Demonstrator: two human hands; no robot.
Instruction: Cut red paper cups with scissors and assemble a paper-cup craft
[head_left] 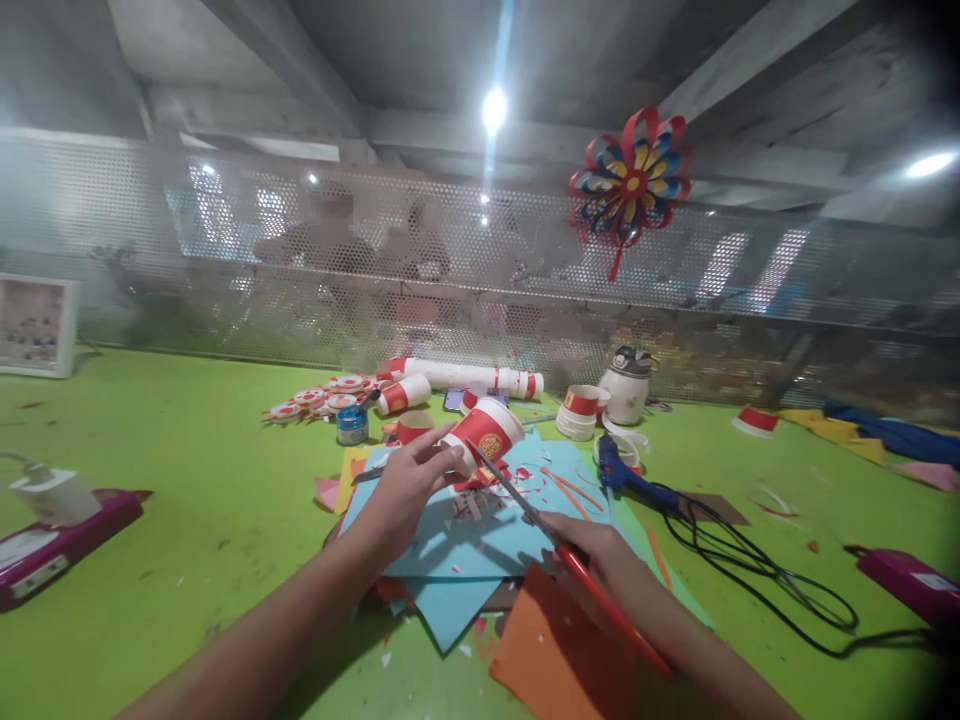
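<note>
My left hand (pixel 416 480) is closed around a red and white paper cup (pixel 501 428), tilted on its side above the blue paper sheets (pixel 450 545). A gold emblem shows on the cup's red band. In my right hand (pixel 600 555) is a pair of scissors (pixel 574 565) with red handles. Their blades point up and left, the tip against or just in front of the cup's near side; I cannot tell whether they cut into it. Red and white paper scraps (pixel 480 500) lie on the blue paper below.
Behind the cup are a long tube of joined cups (pixel 457 375), a blue jar (pixel 352 424), cut cups (pixel 579 408) and a white bottle (pixel 627 385). A blue glue gun (pixel 630 475) with a black cord lies right. Purple power strips (pixel 67 535) flank the green table (pixel 187 430).
</note>
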